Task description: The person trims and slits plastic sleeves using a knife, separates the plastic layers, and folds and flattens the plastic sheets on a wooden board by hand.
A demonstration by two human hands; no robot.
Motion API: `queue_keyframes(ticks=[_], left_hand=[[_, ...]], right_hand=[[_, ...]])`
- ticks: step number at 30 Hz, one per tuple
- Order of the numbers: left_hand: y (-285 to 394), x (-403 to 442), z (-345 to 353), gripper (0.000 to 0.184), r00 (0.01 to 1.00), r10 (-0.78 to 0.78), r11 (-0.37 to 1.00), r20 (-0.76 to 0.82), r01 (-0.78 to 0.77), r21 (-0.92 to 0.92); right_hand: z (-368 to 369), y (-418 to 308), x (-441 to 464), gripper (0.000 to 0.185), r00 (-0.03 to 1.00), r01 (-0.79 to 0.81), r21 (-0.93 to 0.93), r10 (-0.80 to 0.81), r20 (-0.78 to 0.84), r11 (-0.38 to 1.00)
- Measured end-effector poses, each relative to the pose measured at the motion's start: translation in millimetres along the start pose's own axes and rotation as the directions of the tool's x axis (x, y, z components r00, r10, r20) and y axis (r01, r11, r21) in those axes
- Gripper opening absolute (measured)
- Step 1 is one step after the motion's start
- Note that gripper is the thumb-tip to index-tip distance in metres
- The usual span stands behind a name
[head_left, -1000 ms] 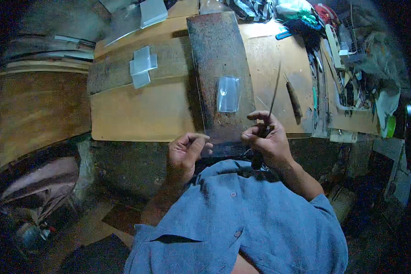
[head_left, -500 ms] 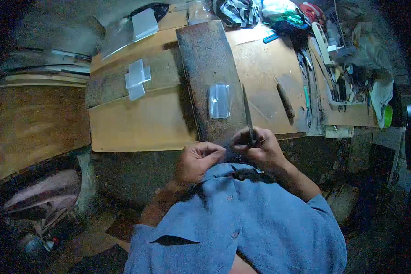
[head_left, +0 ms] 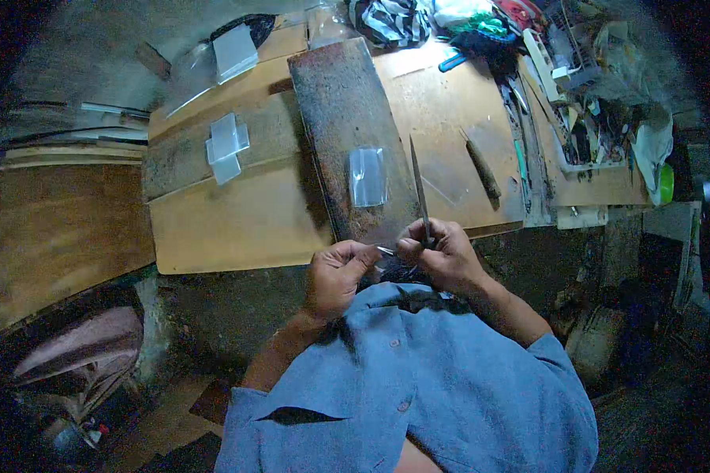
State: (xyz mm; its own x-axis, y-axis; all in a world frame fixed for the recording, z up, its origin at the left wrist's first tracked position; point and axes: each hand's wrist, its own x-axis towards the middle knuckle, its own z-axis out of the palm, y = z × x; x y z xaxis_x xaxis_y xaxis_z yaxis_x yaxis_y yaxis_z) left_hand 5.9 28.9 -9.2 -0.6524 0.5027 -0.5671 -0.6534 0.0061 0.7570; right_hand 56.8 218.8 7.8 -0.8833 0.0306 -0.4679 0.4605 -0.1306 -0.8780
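Close to the shirt front, my left hand (head_left: pixel 341 277) is closed in a pinch on a small clear plastic piece (head_left: pixel 385 251); its bright edge shows at the fingertips, and the rest is mostly hidden. My right hand (head_left: pixel 443 254) is closed around a long, thin, tapered metal tool (head_left: pixel 418 177) that points away from me; I cannot tell whether it is a knife or a file. Its fingertips meet the plastic piece from the right. Just beyond the hands, a folded clear plastic piece (head_left: pixel 368 177) lies on a dark worn board (head_left: pixel 343 102).
Overlapping clear plastic pieces (head_left: pixel 227 148) lie left of the board, with a larger pale sheet (head_left: pixel 235 54) behind. To the right rests a dark-handled pointed tool (head_left: pixel 482 172). A tray (head_left: pixel 599 172) of mixed tools stands far right. Bags (head_left: pixel 390 22) crowd the back edge.
The metal tool in my right hand has swung more upright and shows more of its length. The plastic piece's edge now catches light between my hands. The view has shifted slightly.
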Motion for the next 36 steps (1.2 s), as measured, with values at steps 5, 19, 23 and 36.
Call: queue_keyframes(ticks=[5,19,23,36], left_hand=[[6,7,-8,0.021,0.99,0.085,0.996,-0.113,-0.086,0.001],[23,5,-14,0.017,0.954,0.193,0.957,-0.228,-0.234,-0.169],[19,-2,-11,0.013,0.991,0.084,0.996,-0.101,-0.086,-0.014],[20,-16,-12,0.013,0.98,-0.065,0.978,0.186,0.025,0.205]], right_hand=[[-22,0,-12,0.021,0.989,0.124,-0.296,-0.141,-0.039,0.947],[-24,-21,-37,0.033,0.995,0.063,-0.709,0.012,0.101,0.703],[-23,-16,-29,0.038,0.995,0.062,-0.749,0.017,0.097,0.659],[-30,-18,-7,0.04,0.975,0.214,-0.753,-0.092,0.201,0.623]])
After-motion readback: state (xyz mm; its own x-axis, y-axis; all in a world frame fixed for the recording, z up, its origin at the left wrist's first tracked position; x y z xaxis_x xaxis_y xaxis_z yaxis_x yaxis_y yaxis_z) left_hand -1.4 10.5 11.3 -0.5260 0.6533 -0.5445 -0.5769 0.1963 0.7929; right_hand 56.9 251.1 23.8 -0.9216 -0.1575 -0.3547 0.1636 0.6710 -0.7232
